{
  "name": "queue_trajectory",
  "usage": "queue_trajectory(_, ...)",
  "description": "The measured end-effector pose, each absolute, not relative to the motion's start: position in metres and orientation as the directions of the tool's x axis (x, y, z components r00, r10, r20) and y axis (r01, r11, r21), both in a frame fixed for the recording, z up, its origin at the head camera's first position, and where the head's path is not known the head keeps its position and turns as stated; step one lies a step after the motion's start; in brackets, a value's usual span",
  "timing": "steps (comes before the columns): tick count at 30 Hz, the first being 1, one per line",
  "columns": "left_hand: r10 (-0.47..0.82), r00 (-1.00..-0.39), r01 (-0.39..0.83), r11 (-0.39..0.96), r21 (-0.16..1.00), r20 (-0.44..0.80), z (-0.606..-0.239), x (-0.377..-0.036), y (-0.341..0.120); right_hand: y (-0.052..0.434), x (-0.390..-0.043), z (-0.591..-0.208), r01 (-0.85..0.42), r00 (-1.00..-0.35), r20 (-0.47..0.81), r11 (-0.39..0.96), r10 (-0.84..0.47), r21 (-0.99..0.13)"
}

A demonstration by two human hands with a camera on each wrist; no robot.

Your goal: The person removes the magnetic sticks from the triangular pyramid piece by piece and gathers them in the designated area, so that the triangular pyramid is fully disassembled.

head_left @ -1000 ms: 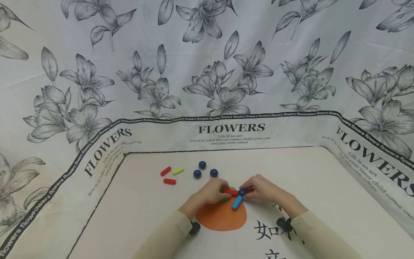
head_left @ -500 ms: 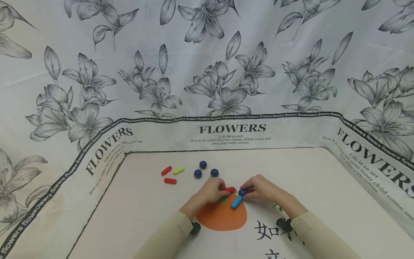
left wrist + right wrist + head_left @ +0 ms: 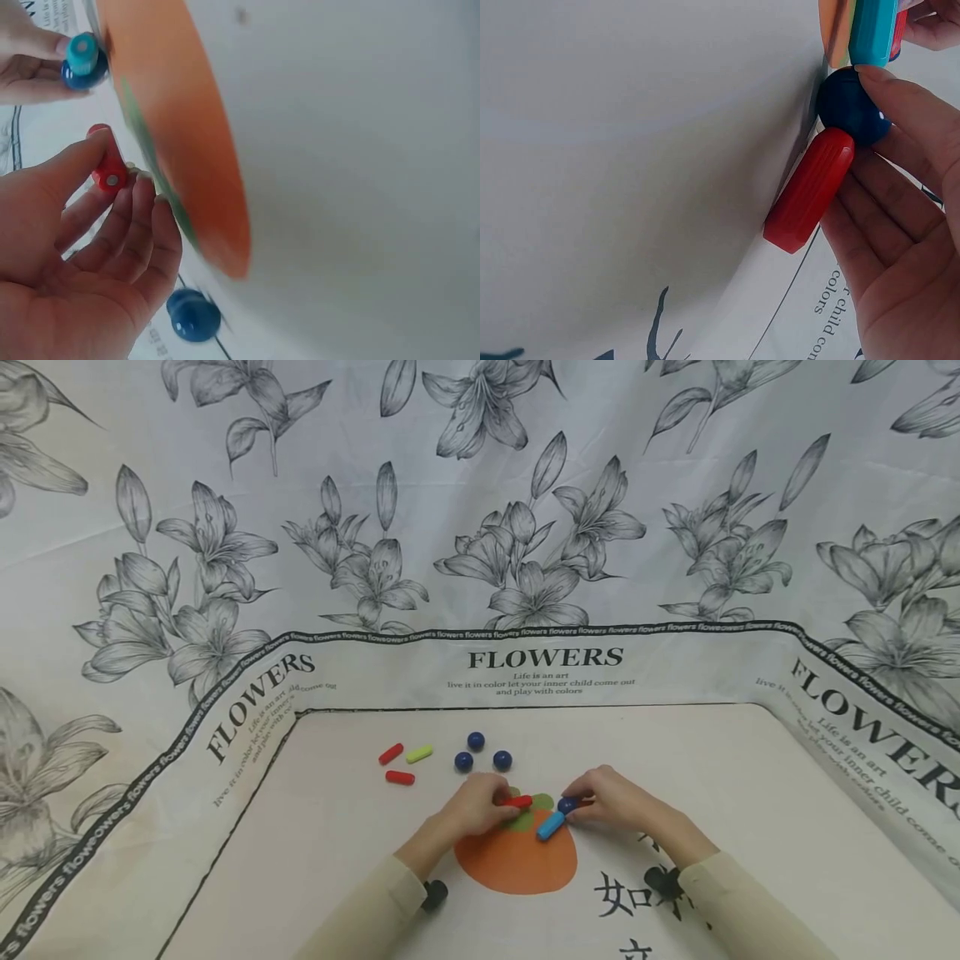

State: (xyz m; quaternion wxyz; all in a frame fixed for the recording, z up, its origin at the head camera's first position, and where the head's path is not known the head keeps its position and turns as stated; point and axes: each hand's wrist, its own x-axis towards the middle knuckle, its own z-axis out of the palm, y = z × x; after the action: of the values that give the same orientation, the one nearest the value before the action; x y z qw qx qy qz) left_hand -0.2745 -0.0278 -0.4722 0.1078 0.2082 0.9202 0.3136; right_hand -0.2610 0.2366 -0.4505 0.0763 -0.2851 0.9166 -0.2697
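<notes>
My left hand (image 3: 501,802) pinches a red rod (image 3: 517,801) between thumb and fingers, seen end-on in the left wrist view as the red rod (image 3: 109,169). It is held a short gap left of a dark blue ball (image 3: 567,805). My right hand (image 3: 579,803) pinches that blue ball (image 3: 851,106). A light blue rod (image 3: 551,825) sticks to the ball and points toward me, and a second red rod (image 3: 810,191) joins it under my right fingers. Both hands hover at the top edge of an orange printed disc (image 3: 517,862) with a green leaf (image 3: 537,811).
Loose pieces lie on the cloth behind my hands: two red rods (image 3: 391,753) (image 3: 400,777), a yellow-green rod (image 3: 419,753) and three blue balls (image 3: 476,741) (image 3: 463,762) (image 3: 502,760). A flower-printed cloth wall (image 3: 544,657) rises on the far, left and right sides.
The red rod in my left hand was touching the blue ball; it now sits pulled away to the left. My right hand with the ball and blue rod has barely moved.
</notes>
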Motion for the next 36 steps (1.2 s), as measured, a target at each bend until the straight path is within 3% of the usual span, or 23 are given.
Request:
queue_trajectory(23, 0.281, -0.958, 0.189, 0.777, 0.600, -0.062, -0.465, -0.263, -0.175, 0.237, -0.262, -0.450, -0.494, -0.819, 0.018, 0.688, -0.574, -0.532)
queue_trajectory(36, 0.245, -0.967, 0.155, 0.793, 0.589, -0.075, -0.472, -0.290, -0.251, 0.238, -0.263, -0.449, -0.505, -0.811, 0.025, 0.678, -0.585, -0.535)
